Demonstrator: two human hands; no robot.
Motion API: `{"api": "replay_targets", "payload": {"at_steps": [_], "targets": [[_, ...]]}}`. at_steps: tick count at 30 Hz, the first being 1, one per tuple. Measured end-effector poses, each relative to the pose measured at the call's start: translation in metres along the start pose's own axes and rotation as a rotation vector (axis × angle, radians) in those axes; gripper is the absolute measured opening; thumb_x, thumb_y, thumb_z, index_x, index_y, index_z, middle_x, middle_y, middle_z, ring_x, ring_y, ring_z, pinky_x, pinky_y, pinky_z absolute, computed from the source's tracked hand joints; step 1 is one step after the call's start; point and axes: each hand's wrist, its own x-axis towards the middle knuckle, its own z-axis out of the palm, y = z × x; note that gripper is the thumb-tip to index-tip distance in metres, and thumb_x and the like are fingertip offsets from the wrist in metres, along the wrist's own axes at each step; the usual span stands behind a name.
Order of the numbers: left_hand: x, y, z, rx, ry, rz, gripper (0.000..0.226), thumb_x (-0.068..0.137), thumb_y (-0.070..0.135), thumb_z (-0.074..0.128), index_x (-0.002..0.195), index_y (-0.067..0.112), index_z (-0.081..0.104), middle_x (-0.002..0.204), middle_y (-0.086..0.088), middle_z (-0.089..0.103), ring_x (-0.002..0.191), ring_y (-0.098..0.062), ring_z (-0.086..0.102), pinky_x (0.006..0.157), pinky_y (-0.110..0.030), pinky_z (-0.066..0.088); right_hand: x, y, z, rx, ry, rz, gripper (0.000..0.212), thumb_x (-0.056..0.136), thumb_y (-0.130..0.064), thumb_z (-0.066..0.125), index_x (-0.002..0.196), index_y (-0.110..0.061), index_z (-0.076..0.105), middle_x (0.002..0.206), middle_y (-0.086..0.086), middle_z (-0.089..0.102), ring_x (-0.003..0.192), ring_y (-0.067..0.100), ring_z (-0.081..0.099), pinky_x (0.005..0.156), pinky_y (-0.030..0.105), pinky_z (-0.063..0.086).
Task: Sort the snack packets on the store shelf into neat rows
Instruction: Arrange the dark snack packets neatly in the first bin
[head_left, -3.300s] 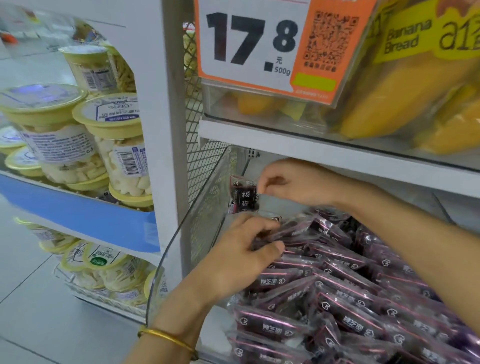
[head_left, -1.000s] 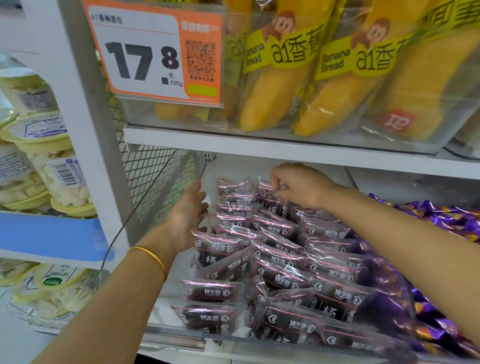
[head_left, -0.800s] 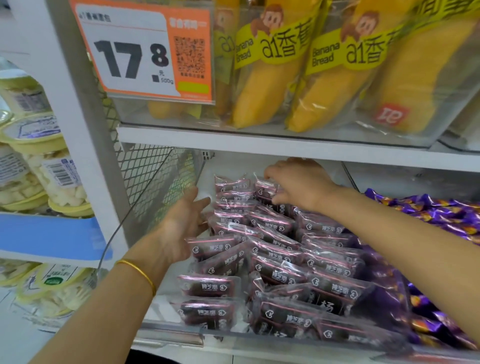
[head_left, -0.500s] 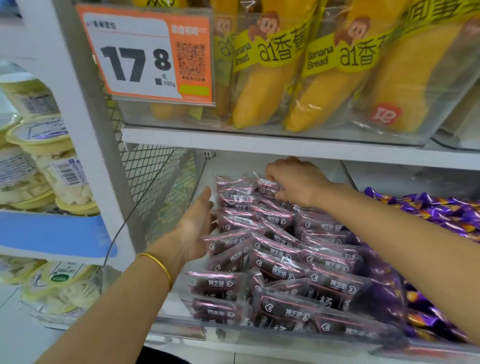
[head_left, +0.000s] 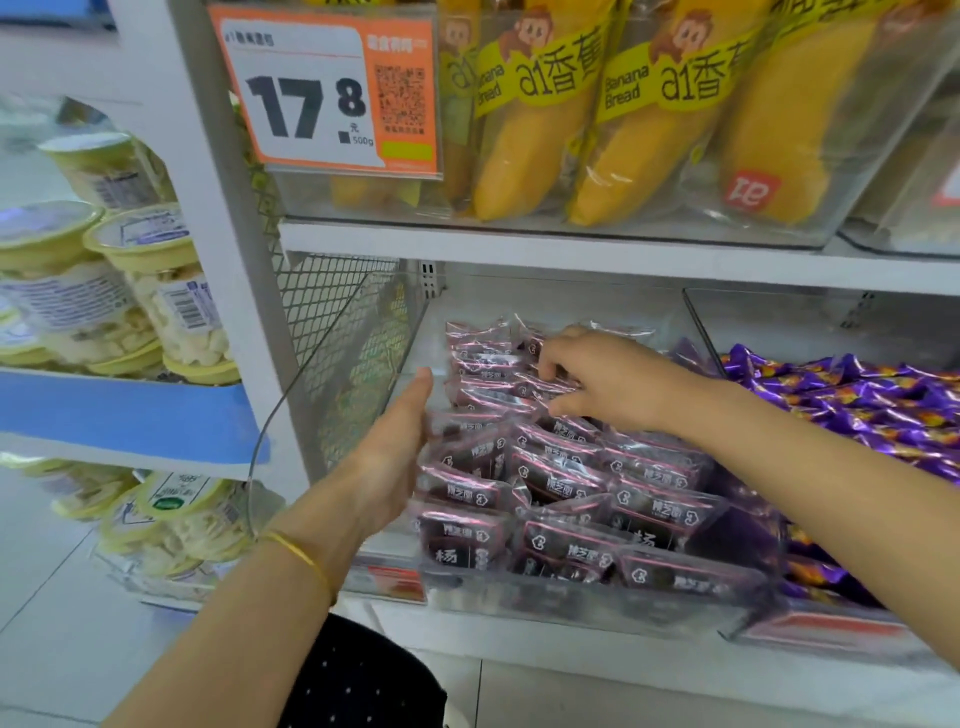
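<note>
Left hand (head_left: 397, 447) is lying flat and wide, fingers straight, pressing against the left side of the snack packets (head_left: 561, 467) in the clear bin (head_left: 363, 358) on the store shelf (head_left: 519, 660), likely acting as a stop so the rows are lining up. Right hand (head_left: 602, 382) is curling its fingers onto the back rows, apparently pinching one packet to seat it. Front packets are sitting overlapped and skewed, so sorting is looking partway done.

snack packets (head_left: 558, 470): glossy, crinkled plastic film
bin (head_left: 519, 609): clear, smooth plastic
my bangle (head_left: 302, 554): shiny gold metal
</note>
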Motion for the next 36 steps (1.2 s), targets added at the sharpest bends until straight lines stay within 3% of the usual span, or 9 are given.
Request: {"api": "replay_targets", "payload": {"at_steps": [3,7,10,15,23,26,30,33,36], "targets": [[0.008,-0.006,-0.005,0.018,-0.002,0.043,0.077,0.082,0.067,0.041,0.145,0.024,0.029,0.148,-0.007,0.036,0.133,-0.028,0.037,0.111,-0.054,0.018,-0.001,-0.003,0.003,-0.038,0.052,0.029,0.029,0.087,-0.025,0.063,0.111,-0.011,0.054,0.114,0.006,0.052,0.1,0.024,0.052,0.086,0.037,0.045],[0.003,-0.013,-0.023,0.156,-0.021,0.059,0.121,0.052,0.071,0.072,0.149,0.025,0.014,0.152,-0.003,0.027,0.136,-0.023,0.032,0.111,-0.043,0.025,-0.009,-0.008,0.003,-0.106,0.102,0.037,0.026,0.089,-0.021,0.058,0.112,-0.01,0.057,0.116,0.006,0.052,0.102,0.024,0.053,0.087,0.04,0.047],[0.0,-0.02,-0.032,0.369,-0.036,0.088,0.107,0.054,0.059,0.078,0.139,0.019,0.027,0.137,0.001,0.045,0.122,-0.016,0.047,0.103,-0.036,0.038,-0.031,-0.02,-0.001,0.003,0.231,0.038,0.015,0.09,-0.028,0.055,0.1,-0.018,0.06,0.105,0.0,0.056,0.095,0.018,0.056,0.082,0.038,0.049],[0.005,-0.014,-0.017,0.213,0.057,0.132,0.035,0.086,0.015,0.065,0.115,0.014,0.046,0.105,-0.001,0.062,0.082,-0.004,0.062,0.057,-0.017,0.049,-0.05,-0.036,0.011,-0.152,0.051,0.011,0.043,0.083,-0.054,0.057,0.111,-0.021,0.053,0.108,-0.004,0.056,0.1,0.016,0.053,0.078,0.032,0.046],[0.012,-0.016,-0.029,0.329,0.037,0.241,0.019,0.091,0.015,0.058,0.11,0.014,0.056,0.097,0.001,0.062,0.078,-0.006,0.06,0.085,-0.036,0.047,-0.047,-0.015,0.013,0.023,0.001,0.047,0.023,0.087,-0.025,0.064,0.11,-0.023,0.06,0.105,-0.004,0.061,0.094,0.014,0.055,0.084,0.034,0.049],[0.006,-0.012,-0.031,0.456,-0.07,0.249,0.009,0.094,0.023,0.053,0.101,0.02,0.049,0.107,0.001,0.056,0.09,-0.003,0.056,0.085,-0.025,0.046,-0.048,-0.016,0.017,-0.053,0.043,0.021,0.012,0.09,-0.019,0.058,0.1,-0.02,0.063,0.099,-0.002,0.063,0.093,0.016,0.058,0.082,0.037,0.051],[0.003,-0.004,-0.019,0.619,-0.096,0.14,0.041,0.091,0.06,0.031,0.118,0.03,0.038,0.122,0.013,0.044,0.114,-0.011,0.042,0.098,-0.032,0.031,-0.029,-0.022,0.008,0.02,0.112,0.029,0.02,0.093,-0.018,0.048,0.087,-0.012,0.066,0.089,0.003,0.068,0.081,0.018,0.063,0.076,0.036,0.053],[0.015,-0.01,-0.011,0.425,0.097,0.174,0.051,0.095,0.056,0.025,0.132,0.023,0.039,0.133,0.002,0.046,0.12,-0.019,0.045,0.103,-0.037,0.031,-0.002,-0.025,0.0,0.042,0.192,0.019,0.014,0.09,-0.021,0.056,0.088,-0.015,0.068,0.089,0.001,0.068,0.082,0.018,0.062,0.077,0.035,0.052],[0.026,-0.015,-0.014,0.103,0.15,0.15,0.036,0.097,0.042,0.039,0.115,0.012,0.046,0.099,-0.005,0.057,0.084,-0.017,0.053,0.075,-0.032,0.044,0.017,-0.035,0.004,-0.016,0.08,0.003,0.016,0.086,-0.027,0.064,0.088,-0.012,0.069,0.087,0.004,0.069,0.082,0.02,0.063,0.074,0.035,0.052]]}}
